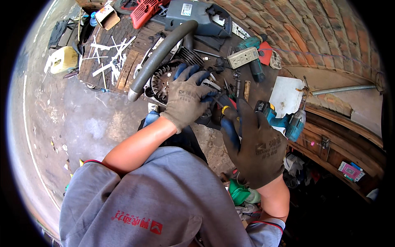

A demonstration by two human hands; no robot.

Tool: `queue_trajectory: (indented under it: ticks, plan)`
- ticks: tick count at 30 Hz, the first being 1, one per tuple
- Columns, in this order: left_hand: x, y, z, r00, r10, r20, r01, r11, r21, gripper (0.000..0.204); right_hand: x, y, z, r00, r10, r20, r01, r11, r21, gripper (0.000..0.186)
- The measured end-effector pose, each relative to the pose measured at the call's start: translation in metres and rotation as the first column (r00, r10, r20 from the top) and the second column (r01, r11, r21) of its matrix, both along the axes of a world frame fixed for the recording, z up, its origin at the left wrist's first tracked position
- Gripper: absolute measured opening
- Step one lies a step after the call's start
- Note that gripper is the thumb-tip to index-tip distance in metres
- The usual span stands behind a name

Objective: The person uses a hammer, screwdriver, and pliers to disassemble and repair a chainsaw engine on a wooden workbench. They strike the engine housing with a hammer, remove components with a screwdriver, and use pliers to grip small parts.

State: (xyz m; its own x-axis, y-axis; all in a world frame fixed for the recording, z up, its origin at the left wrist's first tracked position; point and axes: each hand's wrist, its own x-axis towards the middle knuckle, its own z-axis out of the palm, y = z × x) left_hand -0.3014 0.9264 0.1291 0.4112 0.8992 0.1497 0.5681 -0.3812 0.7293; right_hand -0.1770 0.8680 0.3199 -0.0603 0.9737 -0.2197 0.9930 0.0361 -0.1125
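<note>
My left hand (187, 96), in a grey-brown glove with blue fingertips, lies over a small engine. Its fingers are apart and touch the engine's right part, just beside a dark finned flywheel (161, 84). A thick grey bent tube handle (158, 57) arches above the flywheel. Close by on the right, my right hand (259, 144), gloved alike, has its thumb and fingers around a dark-handled tool with a yellow band (225, 110). The tool's tip points toward the engine near my left thumb. Its exact kind is hidden by the glove.
A grey plastic housing (197, 18) and a red part (146, 12) lie at the back. White strips (113, 59) lie on the wooden bench at left. A socket strip (242, 57), teal power drill (256, 68) and another power tool (288, 123) are on the right, below a brick wall (284, 24).
</note>
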Motion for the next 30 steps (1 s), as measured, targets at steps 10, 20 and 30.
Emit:
queue_trajectory:
  ticks: [10,20,30]
  plan:
    - [0.002,0.000,0.000,0.999,0.002,-0.043,-0.003,0.999,-0.038,0.031,-0.001,0.006,0.004,0.999,0.052,-0.005,-0.052,0.997,-0.051,0.047]
    - [0.001,0.001,0.000,1.000,-0.005,-0.020,0.005,1.000,-0.010,0.034,0.001,0.015,0.006,0.989,0.107,0.105,-0.099,0.992,-0.077,0.043]
    - [-0.004,0.005,-0.003,0.998,-0.045,0.039,0.046,0.999,-0.011,0.031,-0.008,0.020,0.012,0.968,0.180,0.176,-0.141,0.967,-0.213,0.043]
